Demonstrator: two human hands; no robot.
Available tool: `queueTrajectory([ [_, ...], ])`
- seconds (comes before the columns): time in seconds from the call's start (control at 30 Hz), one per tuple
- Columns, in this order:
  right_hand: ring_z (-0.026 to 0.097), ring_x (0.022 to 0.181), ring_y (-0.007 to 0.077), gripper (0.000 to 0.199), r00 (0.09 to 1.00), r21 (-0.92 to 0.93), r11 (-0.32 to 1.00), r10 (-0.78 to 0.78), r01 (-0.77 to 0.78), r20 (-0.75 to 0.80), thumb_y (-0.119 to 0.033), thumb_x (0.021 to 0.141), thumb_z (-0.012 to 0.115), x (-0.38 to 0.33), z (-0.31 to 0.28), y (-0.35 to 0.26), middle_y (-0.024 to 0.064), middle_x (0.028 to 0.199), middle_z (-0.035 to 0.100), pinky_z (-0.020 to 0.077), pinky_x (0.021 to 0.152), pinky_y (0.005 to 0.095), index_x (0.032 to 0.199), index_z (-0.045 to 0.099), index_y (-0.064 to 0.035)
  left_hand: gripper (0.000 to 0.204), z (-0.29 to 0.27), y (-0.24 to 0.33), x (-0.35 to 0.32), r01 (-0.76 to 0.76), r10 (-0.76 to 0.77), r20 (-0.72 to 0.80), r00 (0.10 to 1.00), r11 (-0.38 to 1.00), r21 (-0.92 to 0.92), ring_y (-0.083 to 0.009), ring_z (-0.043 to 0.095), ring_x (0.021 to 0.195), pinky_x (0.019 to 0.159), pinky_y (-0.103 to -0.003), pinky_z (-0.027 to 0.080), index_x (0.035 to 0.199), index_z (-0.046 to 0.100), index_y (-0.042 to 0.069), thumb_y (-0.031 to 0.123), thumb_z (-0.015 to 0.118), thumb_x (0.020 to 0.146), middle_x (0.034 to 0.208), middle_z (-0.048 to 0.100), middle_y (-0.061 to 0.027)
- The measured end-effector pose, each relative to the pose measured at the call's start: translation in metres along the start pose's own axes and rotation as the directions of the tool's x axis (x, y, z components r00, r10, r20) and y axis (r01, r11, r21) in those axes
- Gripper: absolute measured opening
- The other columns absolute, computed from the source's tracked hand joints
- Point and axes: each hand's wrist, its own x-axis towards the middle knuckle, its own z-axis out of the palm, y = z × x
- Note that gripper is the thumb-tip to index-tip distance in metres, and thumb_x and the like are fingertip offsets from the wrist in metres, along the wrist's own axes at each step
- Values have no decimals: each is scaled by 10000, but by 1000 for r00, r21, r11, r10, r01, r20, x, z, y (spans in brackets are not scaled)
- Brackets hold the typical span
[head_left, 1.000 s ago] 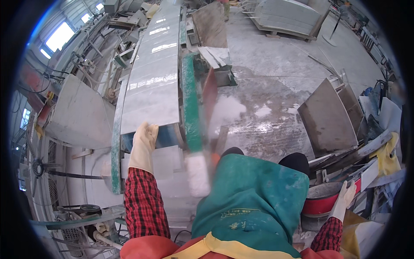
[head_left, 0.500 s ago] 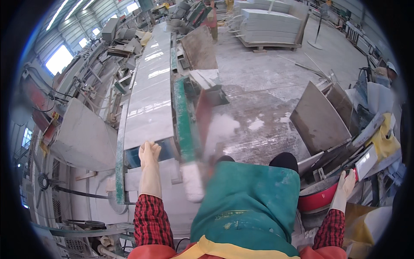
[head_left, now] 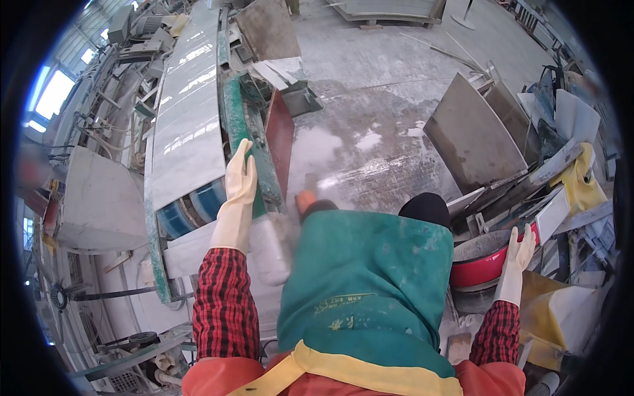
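Note:
My left hand (head_left: 241, 181), in a cream rubber glove, reaches over the green side rail (head_left: 234, 109) of a long roller conveyor. Its fingers are stretched out, with nothing visible in them. To its left lie pale polished slabs (head_left: 188, 125) on the conveyor, and a blue roller (head_left: 173, 219) shows past their near end. Low at the right, my right hand (head_left: 517, 261), gloved alike, is beside a round tub with a red rim (head_left: 481, 269). Its thumb and fingers are apart, and a small white panel (head_left: 553, 214) stands close to its fingertips.
Brown-grey slabs (head_left: 472, 132) lean at the right beside a heap of offcuts and a yellow cloth (head_left: 576, 175). A reddish board (head_left: 279, 135) stands along the conveyor. Wet floor (head_left: 370, 158) stretches ahead. A large pale slab (head_left: 102, 198) stands at the left.
My left hand has moved from the slabs' near end to the green rail, and its curled fingers have straightened. My right hand stays by the red-rimmed tub. The view has swung right and downward.

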Motion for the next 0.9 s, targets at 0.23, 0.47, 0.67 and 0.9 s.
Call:
queueTrajectory([
  [0.23,628,1074,436,568,994,-101,990,99,-103,-46,-456,949,592,45,-30,15,266,1161,658,488,924,501,1401,539,-117,469,8,0,-10,-181,133,133,982,858,481,-428,503,1280,1100,-478,393,1365,526,21,73,605,906,1323,580,-249],
  [0.47,426,1365,395,655,993,1,993,117,-117,23,-513,1015,446,111,58,112,247,1480,460,328,1148,452,1449,470,-23,445,15,15,-2,-188,124,168,978,875,447,-451,519,1236,1085,-494,397,1320,545,-1,39,616,882,1288,586,-261],
  [0.67,448,1343,407,641,990,42,997,-64,70,-123,-504,1033,410,87,47,66,252,1446,495,331,1140,460,1433,482,-9,450,3,15,-10,-134,73,140,987,855,500,-444,509,1264,1099,-487,396,1333,547,20,53,615,889,1313,585,-254],
  [0.9,394,1412,325,637,981,-68,979,193,-193,-11,-535,1006,426,84,43,54,136,1536,432,348,1092,586,1489,429,-120,419,7,19,-7,-178,128,132,983,848,499,-433,526,1219,1056,-471,425,1285,552,19,9,614,871,1266,598,-233],
])
